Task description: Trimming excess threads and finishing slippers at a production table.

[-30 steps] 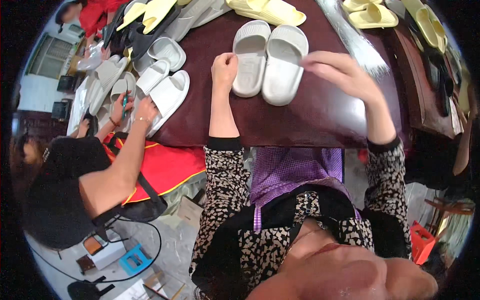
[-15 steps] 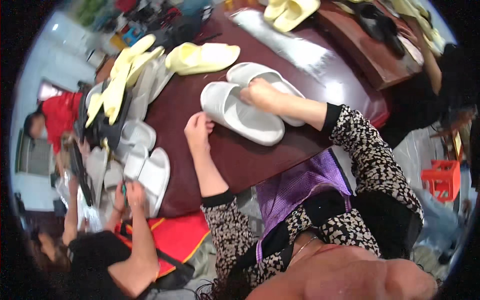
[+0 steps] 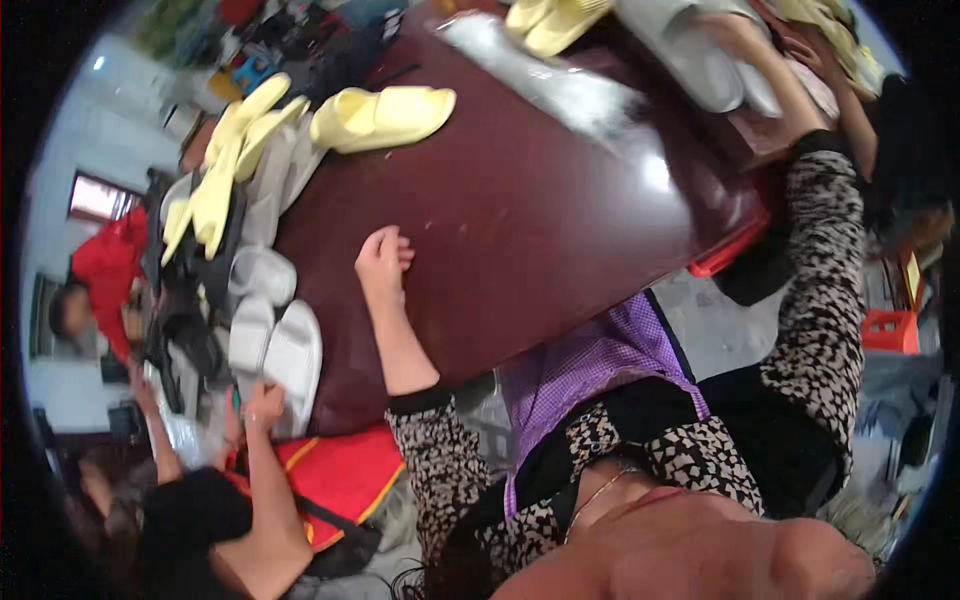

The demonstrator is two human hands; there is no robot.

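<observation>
At the far right, my right hand [image 3: 738, 40] grips a pair of light grey slide slippers [image 3: 690, 62] over a brown box [image 3: 765, 140]. My arm is stretched out, and the slippers are partly cut off by the picture's upper edge. Above the middle of the dark red table [image 3: 480, 260], my left hand [image 3: 382, 266] has its fingers curled in, and nothing shows in them. A pale yellow slipper [image 3: 382, 120] lies beyond it on the table, the nearest footwear to that hand.
Yellow, grey and white slippers [image 3: 275, 345] crowd the table's left side. A clear plastic bag [image 3: 545, 80] lies at the back beside yellow slippers [image 3: 555, 22]. A co-worker's hands [image 3: 262, 405] are busy at the left; another person's arm [image 3: 855, 110] reaches in at right. A red stool [image 3: 890, 330] stands right.
My right hand has carried the grey slippers from the table's middle to the box at the far right. My left hand stays over the table, its fingers still curled.
</observation>
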